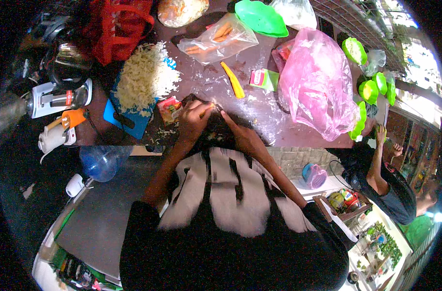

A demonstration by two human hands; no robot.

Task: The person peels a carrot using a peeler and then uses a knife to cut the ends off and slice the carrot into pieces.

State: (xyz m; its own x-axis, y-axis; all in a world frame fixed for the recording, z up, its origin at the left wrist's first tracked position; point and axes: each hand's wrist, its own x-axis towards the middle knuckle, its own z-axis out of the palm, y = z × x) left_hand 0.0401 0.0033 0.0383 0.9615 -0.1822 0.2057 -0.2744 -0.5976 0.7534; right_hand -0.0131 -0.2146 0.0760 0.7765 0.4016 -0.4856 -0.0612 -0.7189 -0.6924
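Observation:
My left hand [194, 119] is at the table's near edge, with its thumb and fingers pinched on a small yellowish piece, mostly hidden. Close to its right, my right hand [240, 131] has its index finger stretched toward the left fingertips. Its other fingers are curled under, and I cannot tell what they hold. Dark shadow covers the surface between my hands. A peeled yellow-orange carrot [232, 80] lies beyond them. Left of my left hand is a small red printed packet [169, 110], beside a blue cutting board [135, 125] heaped with pale shredded vegetable [143, 76].
A clear bag of carrots [221, 38], a green tray [261, 19] and a green-white packet [264, 79] lie farther back. A large pink plastic bag [317, 83] stands right. A red basket [121, 31] and a blender [61, 97] are left. Another person [388, 185] sits at right.

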